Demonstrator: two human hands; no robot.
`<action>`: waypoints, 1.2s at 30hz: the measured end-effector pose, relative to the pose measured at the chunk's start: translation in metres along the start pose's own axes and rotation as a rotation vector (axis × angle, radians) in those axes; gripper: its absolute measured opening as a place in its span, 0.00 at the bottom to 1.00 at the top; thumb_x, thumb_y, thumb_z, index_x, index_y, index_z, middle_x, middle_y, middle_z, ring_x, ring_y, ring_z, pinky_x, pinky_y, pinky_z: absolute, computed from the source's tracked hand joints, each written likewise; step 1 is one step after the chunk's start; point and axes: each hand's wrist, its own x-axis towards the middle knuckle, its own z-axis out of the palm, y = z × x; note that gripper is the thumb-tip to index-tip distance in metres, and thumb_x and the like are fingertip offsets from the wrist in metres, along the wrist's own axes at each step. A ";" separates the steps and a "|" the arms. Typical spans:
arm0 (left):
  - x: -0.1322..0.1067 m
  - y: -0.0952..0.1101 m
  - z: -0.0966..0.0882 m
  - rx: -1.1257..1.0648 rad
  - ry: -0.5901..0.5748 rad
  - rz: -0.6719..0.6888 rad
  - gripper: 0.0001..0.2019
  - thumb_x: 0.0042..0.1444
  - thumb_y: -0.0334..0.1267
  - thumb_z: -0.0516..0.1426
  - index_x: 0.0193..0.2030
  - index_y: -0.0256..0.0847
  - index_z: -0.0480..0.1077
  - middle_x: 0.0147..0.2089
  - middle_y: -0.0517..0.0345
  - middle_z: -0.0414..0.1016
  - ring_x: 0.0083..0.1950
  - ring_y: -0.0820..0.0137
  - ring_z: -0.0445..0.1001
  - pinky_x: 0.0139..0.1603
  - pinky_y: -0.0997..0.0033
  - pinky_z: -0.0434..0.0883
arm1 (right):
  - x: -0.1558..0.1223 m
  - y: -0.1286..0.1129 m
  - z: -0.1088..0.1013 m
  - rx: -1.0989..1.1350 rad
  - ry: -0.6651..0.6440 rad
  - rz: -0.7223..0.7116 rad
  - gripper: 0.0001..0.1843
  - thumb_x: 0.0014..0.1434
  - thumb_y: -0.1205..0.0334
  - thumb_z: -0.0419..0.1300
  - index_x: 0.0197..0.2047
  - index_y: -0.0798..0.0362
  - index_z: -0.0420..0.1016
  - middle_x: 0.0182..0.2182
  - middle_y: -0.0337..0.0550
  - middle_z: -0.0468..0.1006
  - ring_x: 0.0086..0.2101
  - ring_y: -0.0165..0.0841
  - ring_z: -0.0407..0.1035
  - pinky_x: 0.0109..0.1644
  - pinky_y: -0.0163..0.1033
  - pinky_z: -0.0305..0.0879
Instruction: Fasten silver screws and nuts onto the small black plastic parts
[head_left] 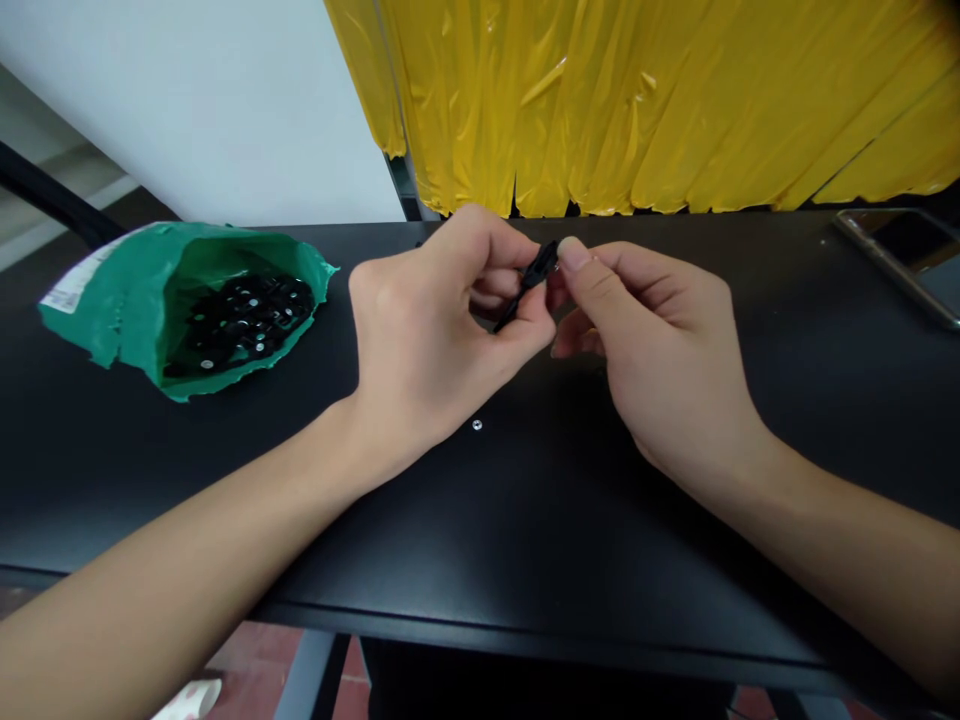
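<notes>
Black piece [541,265], slim and dull, sits just above centre frame, pinched firmly in the left hand [439,310]. The right hand [664,335] has its fingertips at the upper end; whether they grip it, I can't tell. Below, a silver ring [478,425] lies on the smooth table [510,540]. At left, a torn green bag [139,305] holds shiny black parts [251,310], its white label [79,280] unreadable. Wrinkled yellow plastic [525,100] hangs upper right.
</notes>
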 end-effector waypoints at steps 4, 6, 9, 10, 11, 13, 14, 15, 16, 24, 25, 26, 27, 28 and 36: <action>0.001 -0.005 0.005 -0.014 0.133 0.111 0.08 0.56 0.33 0.67 0.39 0.45 0.73 0.31 0.65 0.80 0.32 0.69 0.82 0.35 0.68 0.78 | 0.000 0.000 0.000 0.077 0.019 0.016 0.05 0.64 0.61 0.72 0.36 0.48 0.83 0.34 0.36 0.80 0.28 0.27 0.71 0.31 0.34 0.71; 0.001 -0.006 0.008 -0.008 0.192 0.154 0.09 0.53 0.32 0.68 0.37 0.45 0.73 0.29 0.66 0.79 0.30 0.69 0.82 0.33 0.68 0.79 | 0.001 -0.001 0.000 0.106 0.009 0.044 0.06 0.63 0.64 0.72 0.34 0.48 0.82 0.33 0.36 0.80 0.29 0.28 0.71 0.31 0.34 0.72; 0.001 -0.006 0.010 0.004 0.187 0.149 0.09 0.54 0.33 0.68 0.37 0.46 0.72 0.29 0.67 0.80 0.30 0.68 0.83 0.33 0.67 0.80 | 0.000 -0.001 0.001 0.109 0.005 0.075 0.09 0.64 0.63 0.71 0.32 0.49 0.81 0.31 0.37 0.80 0.28 0.28 0.70 0.31 0.34 0.72; 0.000 -0.006 0.010 0.006 0.189 0.150 0.09 0.54 0.33 0.68 0.37 0.46 0.72 0.29 0.67 0.80 0.30 0.68 0.83 0.33 0.67 0.80 | 0.000 -0.001 0.002 0.093 0.011 0.067 0.09 0.65 0.62 0.71 0.31 0.50 0.81 0.31 0.37 0.80 0.27 0.27 0.70 0.30 0.34 0.72; 0.001 -0.006 0.010 0.009 0.195 0.154 0.09 0.54 0.33 0.68 0.37 0.46 0.72 0.29 0.67 0.80 0.30 0.68 0.83 0.32 0.67 0.80 | -0.001 -0.001 0.002 0.073 0.018 0.053 0.10 0.65 0.61 0.71 0.31 0.50 0.81 0.31 0.36 0.80 0.27 0.27 0.70 0.29 0.34 0.71; 0.001 -0.006 0.010 0.015 0.209 0.161 0.09 0.52 0.33 0.68 0.37 0.45 0.72 0.29 0.67 0.80 0.29 0.68 0.83 0.31 0.68 0.80 | -0.001 -0.001 0.003 0.040 0.038 0.031 0.09 0.65 0.61 0.70 0.32 0.49 0.81 0.31 0.36 0.80 0.26 0.27 0.69 0.28 0.34 0.70; 0.001 -0.007 0.010 0.018 0.212 0.161 0.09 0.52 0.33 0.68 0.37 0.45 0.73 0.29 0.67 0.81 0.29 0.68 0.83 0.31 0.68 0.80 | -0.001 -0.002 0.003 0.037 0.048 0.028 0.08 0.65 0.61 0.71 0.33 0.49 0.82 0.31 0.36 0.80 0.26 0.27 0.69 0.28 0.34 0.70; 0.001 -0.007 0.010 0.021 0.210 0.158 0.09 0.53 0.33 0.68 0.37 0.45 0.73 0.29 0.66 0.81 0.29 0.68 0.83 0.31 0.68 0.80 | -0.001 -0.002 0.002 0.045 0.054 0.032 0.06 0.65 0.62 0.71 0.34 0.49 0.82 0.32 0.36 0.81 0.26 0.27 0.70 0.28 0.34 0.70; 0.001 -0.007 0.010 0.024 0.208 0.155 0.09 0.53 0.34 0.68 0.37 0.45 0.73 0.29 0.66 0.81 0.29 0.68 0.83 0.31 0.68 0.81 | -0.001 -0.002 0.002 0.060 0.053 0.042 0.05 0.64 0.64 0.71 0.35 0.49 0.83 0.32 0.36 0.81 0.26 0.27 0.70 0.29 0.34 0.70; 0.000 -0.006 0.011 0.022 0.200 0.159 0.08 0.54 0.33 0.68 0.37 0.46 0.73 0.29 0.66 0.81 0.30 0.68 0.83 0.33 0.69 0.81 | -0.001 -0.002 0.004 0.006 0.053 -0.001 0.12 0.67 0.59 0.68 0.30 0.49 0.82 0.28 0.35 0.78 0.25 0.26 0.67 0.27 0.34 0.65; 0.000 -0.005 0.011 0.024 0.200 0.157 0.08 0.54 0.34 0.68 0.38 0.46 0.73 0.29 0.66 0.81 0.30 0.68 0.83 0.32 0.69 0.81 | -0.002 -0.002 0.004 -0.008 0.057 -0.019 0.13 0.68 0.59 0.67 0.30 0.49 0.82 0.28 0.35 0.78 0.25 0.26 0.67 0.27 0.34 0.65; 0.000 -0.005 0.011 0.027 0.203 0.156 0.08 0.55 0.34 0.68 0.38 0.46 0.73 0.30 0.66 0.81 0.30 0.68 0.83 0.32 0.69 0.81 | -0.002 -0.002 0.004 -0.003 0.056 -0.025 0.12 0.68 0.58 0.67 0.32 0.48 0.82 0.29 0.35 0.79 0.25 0.26 0.67 0.28 0.34 0.66; 0.000 -0.005 0.011 0.029 0.206 0.157 0.08 0.55 0.34 0.68 0.38 0.45 0.73 0.30 0.66 0.81 0.30 0.69 0.83 0.32 0.70 0.80 | -0.002 -0.002 0.004 0.020 0.051 -0.021 0.09 0.68 0.59 0.68 0.33 0.48 0.83 0.31 0.35 0.80 0.26 0.26 0.68 0.28 0.34 0.67; 0.001 -0.005 0.010 0.031 0.212 0.159 0.08 0.55 0.34 0.68 0.38 0.45 0.72 0.30 0.66 0.81 0.30 0.69 0.83 0.32 0.70 0.80 | -0.002 -0.002 0.004 0.055 0.044 -0.008 0.06 0.67 0.60 0.69 0.35 0.47 0.83 0.32 0.35 0.81 0.26 0.27 0.70 0.29 0.34 0.68; 0.000 -0.005 0.011 0.030 0.187 0.166 0.08 0.56 0.33 0.67 0.38 0.46 0.72 0.30 0.68 0.81 0.31 0.69 0.84 0.33 0.68 0.81 | 0.001 -0.004 0.001 0.114 0.016 0.082 0.09 0.67 0.62 0.68 0.33 0.50 0.82 0.30 0.36 0.80 0.25 0.27 0.69 0.29 0.36 0.68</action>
